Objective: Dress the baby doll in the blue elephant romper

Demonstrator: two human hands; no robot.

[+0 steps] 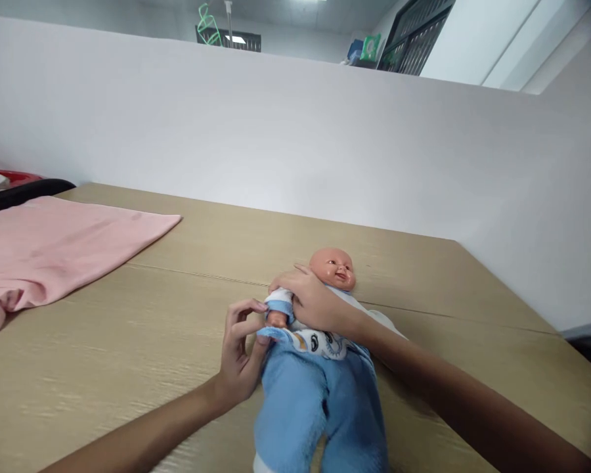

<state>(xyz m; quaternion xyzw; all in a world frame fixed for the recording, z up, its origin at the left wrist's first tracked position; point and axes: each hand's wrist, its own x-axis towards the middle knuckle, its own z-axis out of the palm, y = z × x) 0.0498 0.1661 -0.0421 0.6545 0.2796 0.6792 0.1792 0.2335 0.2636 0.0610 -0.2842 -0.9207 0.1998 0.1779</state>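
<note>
A baby doll (pixel 332 269) lies on its back on the table, its head away from me. It wears fuzzy blue trousers (pixel 295 401) and a white and blue top (pixel 329 345) with a printed animal face. My right hand (pixel 315 299) is wrapped over the doll's upper arm and shoulder, covering part of the chest. At the doll's arm on the left of the picture, my left hand (pixel 241 348) has its fingertips at the blue sleeve cuff (pixel 280 305) and its thumb at the blue hem of the top. The doll's wrist shows below the cuff.
A pink cloth (pixel 64 249) is spread at the left of the wooden table (pixel 201 243). Behind it sits a red tray (pixel 14 176) beside a black edge. A white partition (pixel 276 131) stands along the far side and right.
</note>
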